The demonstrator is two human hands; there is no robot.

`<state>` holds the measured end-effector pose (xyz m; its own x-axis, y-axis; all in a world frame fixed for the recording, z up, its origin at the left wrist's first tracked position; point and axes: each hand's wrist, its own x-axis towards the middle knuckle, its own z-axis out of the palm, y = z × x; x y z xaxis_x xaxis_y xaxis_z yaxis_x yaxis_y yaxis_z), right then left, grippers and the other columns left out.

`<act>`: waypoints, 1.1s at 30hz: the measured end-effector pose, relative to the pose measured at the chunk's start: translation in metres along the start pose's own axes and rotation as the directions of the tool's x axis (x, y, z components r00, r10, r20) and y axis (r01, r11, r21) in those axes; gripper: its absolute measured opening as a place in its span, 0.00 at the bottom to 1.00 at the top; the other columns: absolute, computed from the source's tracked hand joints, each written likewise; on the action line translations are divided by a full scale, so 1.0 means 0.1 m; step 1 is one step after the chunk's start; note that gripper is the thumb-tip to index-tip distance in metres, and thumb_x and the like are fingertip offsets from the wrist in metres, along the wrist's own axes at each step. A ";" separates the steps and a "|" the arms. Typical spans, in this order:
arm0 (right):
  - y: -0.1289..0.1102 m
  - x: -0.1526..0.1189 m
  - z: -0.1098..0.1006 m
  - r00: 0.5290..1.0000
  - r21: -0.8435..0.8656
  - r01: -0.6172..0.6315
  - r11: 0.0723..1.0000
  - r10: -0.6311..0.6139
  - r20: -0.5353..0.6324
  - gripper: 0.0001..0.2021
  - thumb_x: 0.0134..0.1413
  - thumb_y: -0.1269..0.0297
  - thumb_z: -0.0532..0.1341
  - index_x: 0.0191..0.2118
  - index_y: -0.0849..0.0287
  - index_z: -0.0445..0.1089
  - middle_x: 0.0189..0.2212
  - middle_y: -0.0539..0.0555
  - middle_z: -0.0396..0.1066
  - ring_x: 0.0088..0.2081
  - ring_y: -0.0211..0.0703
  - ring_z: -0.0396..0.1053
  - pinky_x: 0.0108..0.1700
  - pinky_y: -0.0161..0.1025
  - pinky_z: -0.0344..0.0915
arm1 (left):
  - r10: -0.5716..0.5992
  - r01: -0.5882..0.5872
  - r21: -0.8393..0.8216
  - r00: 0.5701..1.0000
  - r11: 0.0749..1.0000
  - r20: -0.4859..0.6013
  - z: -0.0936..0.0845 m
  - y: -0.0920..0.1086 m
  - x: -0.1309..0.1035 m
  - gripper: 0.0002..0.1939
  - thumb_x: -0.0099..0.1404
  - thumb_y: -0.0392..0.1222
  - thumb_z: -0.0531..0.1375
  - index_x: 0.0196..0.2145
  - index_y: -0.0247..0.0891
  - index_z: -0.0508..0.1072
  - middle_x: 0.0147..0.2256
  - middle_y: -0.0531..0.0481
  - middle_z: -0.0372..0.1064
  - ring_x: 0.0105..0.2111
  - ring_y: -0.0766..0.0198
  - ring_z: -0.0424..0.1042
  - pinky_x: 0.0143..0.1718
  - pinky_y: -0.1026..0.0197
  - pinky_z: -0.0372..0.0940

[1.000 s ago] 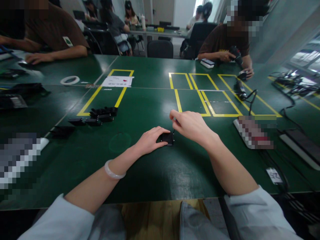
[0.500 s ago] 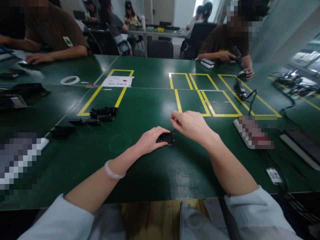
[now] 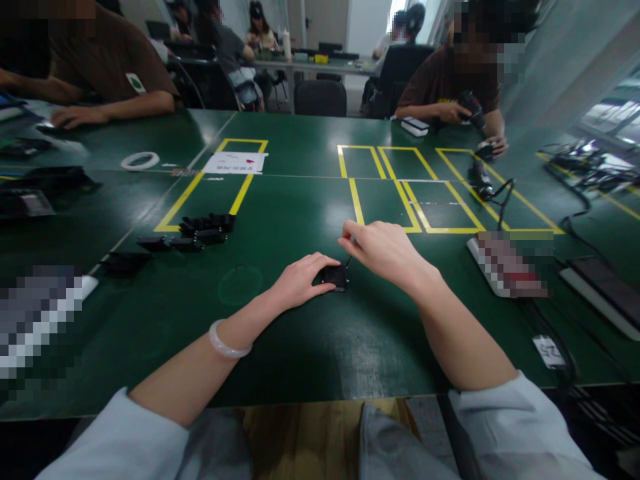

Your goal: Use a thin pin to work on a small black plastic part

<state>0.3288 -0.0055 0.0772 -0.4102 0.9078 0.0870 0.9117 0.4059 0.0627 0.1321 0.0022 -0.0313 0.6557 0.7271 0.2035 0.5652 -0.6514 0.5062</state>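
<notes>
In front of me on the green table (image 3: 300, 347) lies a small black box-shaped part (image 3: 335, 278) with bright screw-like spots at its sides. My left hand (image 3: 301, 283) grips it from the left, thumb along the near edge and fingers along the far edge. My right hand (image 3: 380, 245) is pinched just above its right far corner. From that pinch a thin dark rod (image 3: 349, 263) points down to the part's right side; its upper end is hidden by my fingers. Further left rests a group of similar black parts (image 3: 203, 233).
Yellow tape outlines (image 3: 420, 231) mark the table. A paper sheet (image 3: 237, 163) and a tape roll (image 3: 140, 161) lie at the far left. Phone-like devices (image 3: 505, 267) and cables (image 3: 503, 207) sit at right. Across the table, a co-worker (image 3: 450, 93) holds a dark tool.
My right hand's fingers have shifted very slightly left around the thin rod. My left hand and the black part stay in place.
</notes>
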 end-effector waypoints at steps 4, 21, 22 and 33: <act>0.00 -0.01 0.01 1.000 -0.007 0.019 1.000 -0.020 -0.008 0.14 0.64 0.62 0.45 0.45 0.57 0.66 0.31 0.54 0.75 0.31 0.44 0.72 0.27 0.36 0.45 | 0.001 -0.001 0.005 1.000 1.000 0.001 0.00 0.00 0.00 0.19 0.64 0.47 0.60 0.52 0.44 0.66 0.46 0.47 0.67 0.47 0.55 0.68 0.47 0.54 0.65; -0.01 -0.01 0.00 0.998 0.032 0.059 0.998 -0.059 0.005 0.13 0.60 0.66 0.48 0.45 0.56 0.68 0.36 0.54 0.76 0.34 0.42 0.72 0.30 0.36 0.51 | 0.002 -0.002 0.005 1.000 1.000 -0.003 0.00 -0.01 0.00 0.19 0.64 0.46 0.60 0.52 0.44 0.66 0.46 0.48 0.68 0.46 0.55 0.69 0.46 0.54 0.65; -0.01 -0.02 0.00 0.998 0.045 0.065 0.997 -0.065 -0.003 0.13 0.61 0.65 0.49 0.46 0.56 0.67 0.36 0.54 0.76 0.34 0.42 0.72 0.30 0.36 0.51 | 0.002 -0.002 0.007 1.000 1.000 -0.002 0.00 -0.01 0.00 0.19 0.64 0.46 0.60 0.52 0.44 0.66 0.46 0.48 0.68 0.46 0.55 0.69 0.46 0.54 0.65; -0.02 -0.01 0.01 0.998 0.026 0.049 0.998 -0.048 -0.039 0.13 0.61 0.67 0.47 0.46 0.57 0.65 0.34 0.54 0.76 0.32 0.42 0.72 0.28 0.36 0.47 | -0.003 0.003 0.008 1.000 1.000 0.009 0.00 0.00 0.00 0.19 0.64 0.46 0.60 0.52 0.44 0.65 0.47 0.48 0.67 0.47 0.55 0.68 0.47 0.54 0.65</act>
<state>0.3276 -0.0075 0.0762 -0.4540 0.8825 0.1228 0.8908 0.4526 0.0408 0.1320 0.0029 -0.0311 0.6587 0.7269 0.1945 0.5711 -0.6512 0.4998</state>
